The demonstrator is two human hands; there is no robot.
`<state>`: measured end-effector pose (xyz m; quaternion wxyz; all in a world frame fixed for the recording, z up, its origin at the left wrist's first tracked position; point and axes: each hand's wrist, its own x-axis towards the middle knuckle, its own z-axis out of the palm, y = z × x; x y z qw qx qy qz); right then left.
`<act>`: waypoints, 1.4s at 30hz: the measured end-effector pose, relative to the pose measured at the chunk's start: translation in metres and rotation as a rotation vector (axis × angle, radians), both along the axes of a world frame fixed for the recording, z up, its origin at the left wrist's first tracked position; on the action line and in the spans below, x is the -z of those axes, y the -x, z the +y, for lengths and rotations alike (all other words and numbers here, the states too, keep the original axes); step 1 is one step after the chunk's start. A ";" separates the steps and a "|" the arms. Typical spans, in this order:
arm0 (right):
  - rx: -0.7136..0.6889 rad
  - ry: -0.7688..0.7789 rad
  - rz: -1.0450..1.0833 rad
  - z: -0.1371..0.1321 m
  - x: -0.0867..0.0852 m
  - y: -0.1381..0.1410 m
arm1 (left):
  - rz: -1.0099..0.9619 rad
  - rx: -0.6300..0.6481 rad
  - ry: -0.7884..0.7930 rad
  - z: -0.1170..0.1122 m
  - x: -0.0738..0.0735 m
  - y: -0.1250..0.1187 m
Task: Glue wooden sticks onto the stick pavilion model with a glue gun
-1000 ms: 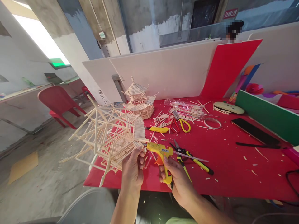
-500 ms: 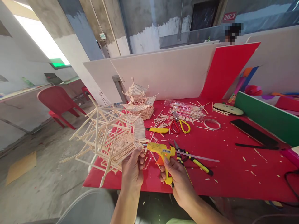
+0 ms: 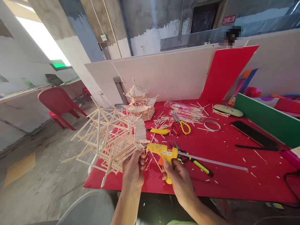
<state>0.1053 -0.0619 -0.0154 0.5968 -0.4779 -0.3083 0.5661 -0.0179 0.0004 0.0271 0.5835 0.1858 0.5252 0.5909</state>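
Note:
My right hand is wrapped around the grip of a yellow hot glue gun, with the thumb on its side. A long clear glue stick sticks out of the gun's back end. The nozzle points left, at the edge of a stick-built model with an open frame and a slatted roof panel. My left hand pinches that model's near right corner, just beside the nozzle. Whether a loose stick is also between those fingers is hidden. Behind the gun lie black-and-yellow pliers, partly covered.
A finished-looking stick pagoda stands behind the model. On the red table lie a yellow utility knife, scissors, loose sticks, a tape roll and a phone. White boards rise behind.
The glue stick now reaches much farther out of the gun's back. My right hand has shifted its hold slightly on the grip. My left hand stays at the model's corner.

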 end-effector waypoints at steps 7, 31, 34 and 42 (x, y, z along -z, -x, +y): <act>0.007 -0.035 -0.186 -0.001 0.005 -0.004 | 0.003 -0.002 0.000 0.002 0.000 -0.001; 0.209 0.008 -0.536 -0.008 0.003 -0.064 | -0.061 0.051 -0.033 0.002 0.008 0.004; 0.275 0.189 -0.656 -0.003 0.021 -0.119 | -0.063 0.088 -0.049 0.001 0.010 0.005; 0.281 0.406 -1.364 0.005 0.036 -0.208 | -0.070 0.089 -0.078 0.000 0.011 0.005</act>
